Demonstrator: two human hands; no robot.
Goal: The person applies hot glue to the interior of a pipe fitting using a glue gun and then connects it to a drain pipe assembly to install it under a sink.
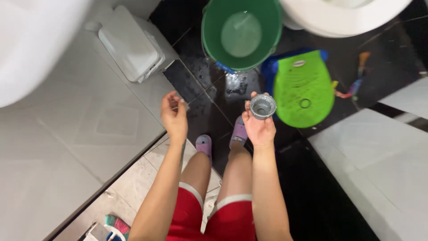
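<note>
My right hand (258, 127) grips the grey drain cup (262, 106) over the floor; my left hand (174, 114) pinches something small I can't make out. Next, I judge, it needs rinsing at the green bucket (241, 33).

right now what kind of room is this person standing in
Most likely a bathroom. A white toilet bowl sits at the top edge, a green bucket of water stands on wet dark floor tiles, and the right hand holds a small grey drain cup.
</note>
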